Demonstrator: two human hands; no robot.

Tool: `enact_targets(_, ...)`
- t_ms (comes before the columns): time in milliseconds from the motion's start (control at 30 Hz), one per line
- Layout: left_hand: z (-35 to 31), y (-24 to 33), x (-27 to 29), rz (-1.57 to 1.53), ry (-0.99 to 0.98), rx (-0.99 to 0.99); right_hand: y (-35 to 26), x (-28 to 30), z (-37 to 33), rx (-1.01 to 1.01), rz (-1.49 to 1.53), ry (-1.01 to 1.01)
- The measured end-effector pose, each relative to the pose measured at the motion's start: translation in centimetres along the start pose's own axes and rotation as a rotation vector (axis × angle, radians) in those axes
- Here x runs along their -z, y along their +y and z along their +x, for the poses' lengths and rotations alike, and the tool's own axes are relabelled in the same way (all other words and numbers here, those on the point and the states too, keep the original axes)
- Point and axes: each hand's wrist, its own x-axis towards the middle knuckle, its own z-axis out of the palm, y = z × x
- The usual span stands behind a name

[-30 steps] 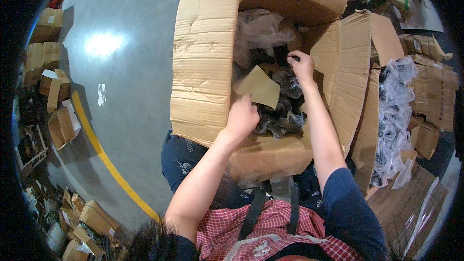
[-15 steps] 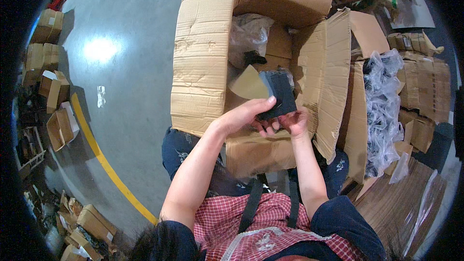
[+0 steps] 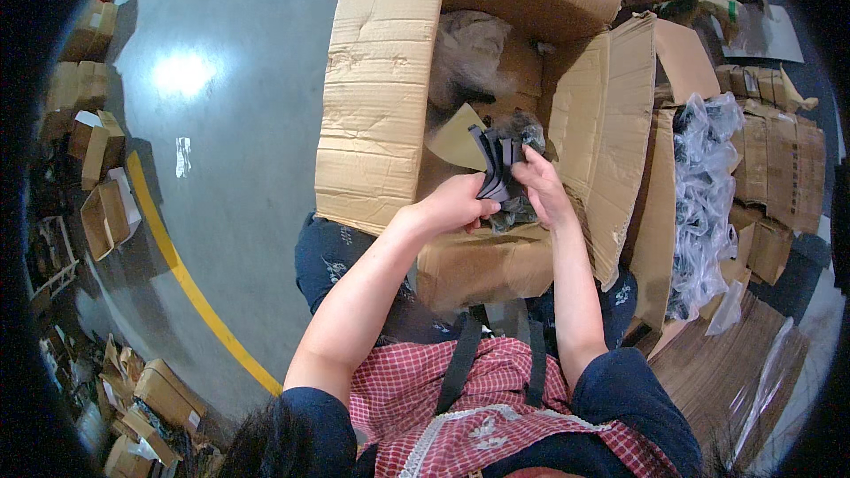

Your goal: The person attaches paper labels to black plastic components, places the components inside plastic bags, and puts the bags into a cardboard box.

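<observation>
Over an open cardboard box (image 3: pixel 376 97), my hands hold a small bundle of flat black strips (image 3: pixel 498 164), spread like a fan at the top. My left hand (image 3: pixel 453 204) is closed on the lower left of the strips, thumb in front. On their right side my right hand (image 3: pixel 543 186) pinches them between thumb and fingers. Behind the strips a tan flat sheet (image 3: pixel 460 137) stands inside the box. Clear plastic with something dark in it (image 3: pixel 527 128) lies just beyond the strips. A crumpled clear plastic bag (image 3: pixel 478 40) sits farther back in the box.
To the right, another carton (image 3: pixel 651 221) holds several dark items in clear plastic (image 3: pixel 699 204). Stacked cartons (image 3: pixel 779 155) and flat brown boards (image 3: pixel 726 372) lie beyond it. A yellow line (image 3: pixel 181 274) crosses the grey floor on the left, with small open boxes (image 3: pixel 111 212) past it.
The black strips were a compact block and are now fanned apart. My right hand has moved up from under them to their right side. The view has shifted slightly.
</observation>
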Motion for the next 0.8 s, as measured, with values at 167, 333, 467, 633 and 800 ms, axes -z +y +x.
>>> enact_targets(167, 0.4, -0.5, -0.1, -0.167, -0.003, -0.054, -2.0, -2.7, 0.9, 0.056, -0.162, -0.043)
enact_targets(333, 0.6, -0.5, -0.2, -0.212, -0.079, -0.096, -2.0, -3.2, 0.1, 0.111, -0.125, -0.009)
enact_targets(467, 0.7, -0.7, -0.5, -0.331, -0.108, -0.103, -3.2, -3.9, -1.3, 0.090, -0.125, 0.034)
enact_targets(633, -0.2, 0.7, -0.9, -0.458, -0.130, -0.161, -5.6, -3.6, -2.8, 0.162, -0.015, -0.063)
enact_targets(800, -0.8, 1.9, -1.0, -0.520, -0.194, -0.268, -7.0, -3.2, -3.8, 0.332, 0.056, -0.143)
